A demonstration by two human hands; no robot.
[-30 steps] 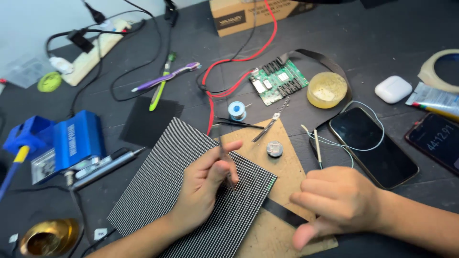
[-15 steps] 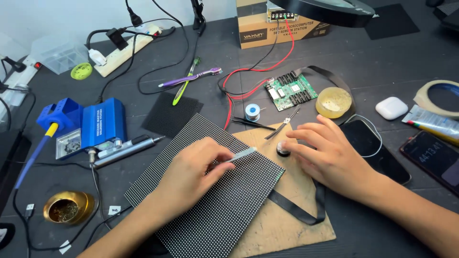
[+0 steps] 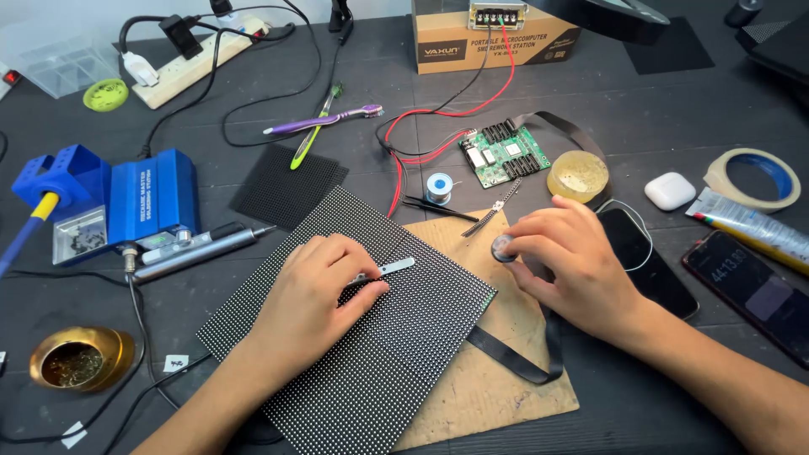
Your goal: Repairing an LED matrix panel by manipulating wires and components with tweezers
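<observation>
Right hand point(image 3: 573, 261) no longer curled low on the brown board point(image 3: 497, 371) as a second ago, now up by the small round tin point(image 3: 503, 247), fingertips on it. Left hand point(image 3: 316, 295) now flatter on the LED matrix panel point(image 3: 371, 337), metal tweezers point(image 3: 389, 269) pointing right instead of upward. Whole view shifted, with more of the cardboard box point(image 3: 497, 38) showing.

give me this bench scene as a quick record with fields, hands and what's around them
left hand: holds metal tweezers, resting on the dotted LED panel
right hand: fingers on a small round tin
surface under the tin: brown board
behind the hands: green circuit board, solder spool
left side: blue soldering station, brass tip cleaner
right side: white earbud case, tape roll, two phones, the nearer one
</observation>
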